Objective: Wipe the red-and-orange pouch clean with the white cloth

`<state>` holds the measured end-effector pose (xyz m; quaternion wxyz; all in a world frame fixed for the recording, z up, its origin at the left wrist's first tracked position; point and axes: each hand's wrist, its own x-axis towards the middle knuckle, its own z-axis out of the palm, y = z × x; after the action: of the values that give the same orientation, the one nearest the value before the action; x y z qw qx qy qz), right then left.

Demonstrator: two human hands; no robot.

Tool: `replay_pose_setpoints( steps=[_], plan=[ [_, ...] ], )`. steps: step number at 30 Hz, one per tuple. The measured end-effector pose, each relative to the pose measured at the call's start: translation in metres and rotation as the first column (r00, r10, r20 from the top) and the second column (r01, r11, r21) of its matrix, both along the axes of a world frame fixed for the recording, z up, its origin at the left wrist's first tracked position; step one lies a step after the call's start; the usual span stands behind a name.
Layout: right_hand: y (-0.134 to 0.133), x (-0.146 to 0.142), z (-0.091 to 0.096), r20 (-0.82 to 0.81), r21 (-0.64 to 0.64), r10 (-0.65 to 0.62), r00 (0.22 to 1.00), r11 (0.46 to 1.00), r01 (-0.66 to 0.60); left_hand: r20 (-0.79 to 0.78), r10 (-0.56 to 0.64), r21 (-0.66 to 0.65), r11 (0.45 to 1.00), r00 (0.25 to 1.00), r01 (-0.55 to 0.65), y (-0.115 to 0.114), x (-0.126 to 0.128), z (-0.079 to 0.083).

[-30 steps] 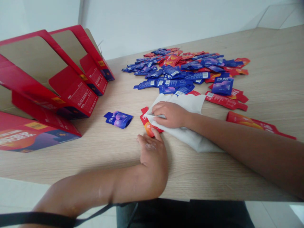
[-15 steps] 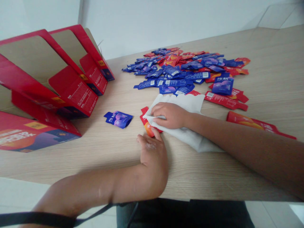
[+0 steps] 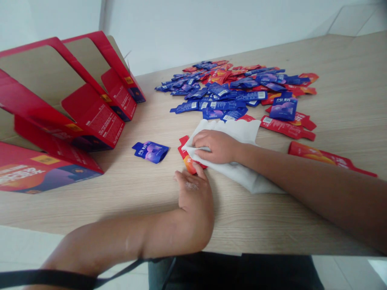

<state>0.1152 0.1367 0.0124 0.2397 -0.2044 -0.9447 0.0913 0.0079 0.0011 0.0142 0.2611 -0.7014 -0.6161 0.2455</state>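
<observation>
The right hand [image 3: 216, 146] grips a white cloth [image 3: 238, 129] over 1 red foil sachet [image 3: 188, 161], the flat left hand [image 3: 195, 193] pinning it; 1 blue foil sachet [image 3: 150, 151] lies apart from the red-and-blue sachet heap [image 3: 236, 86].

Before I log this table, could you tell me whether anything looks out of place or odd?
Nothing spilled or damaged. Red and blue sachets lie in a heap; one blue sachet sits alone near the boxes, and a long red sachet lies apart beside the right forearm. The right hand presses a cloth on a red-orange sachet.
</observation>
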Motion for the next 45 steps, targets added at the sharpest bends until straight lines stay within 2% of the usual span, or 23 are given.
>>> replay_pose_setpoints(
  steps=[5,14,30,45],
  plan=[
    [0.0008,-0.0005,-0.0008,0.003,-0.008,-0.04,0.999,0.999,0.04,0.01,0.004,0.007,1.0,1.0,-0.004,-0.0001,0.0004,0.0008],
    [0.002,-0.0004,-0.0006,0.009,-0.051,-0.037,0.999,0.998,0.037,0.084,0.017,-0.018,1.0,0.996,-0.016,0.001,0.0011,0.0025],
    [0.0016,-0.0001,0.0,0.019,-0.065,-0.044,0.999,0.997,0.045,0.019,0.007,0.005,1.0,1.0,-0.007,-0.0007,0.0011,0.0035],
    [0.0012,-0.0001,0.0003,0.015,-0.067,-0.042,0.999,0.997,0.043,0.09,0.003,0.012,1.0,0.996,-0.004,-0.0003,0.0009,0.0026]
  ],
)
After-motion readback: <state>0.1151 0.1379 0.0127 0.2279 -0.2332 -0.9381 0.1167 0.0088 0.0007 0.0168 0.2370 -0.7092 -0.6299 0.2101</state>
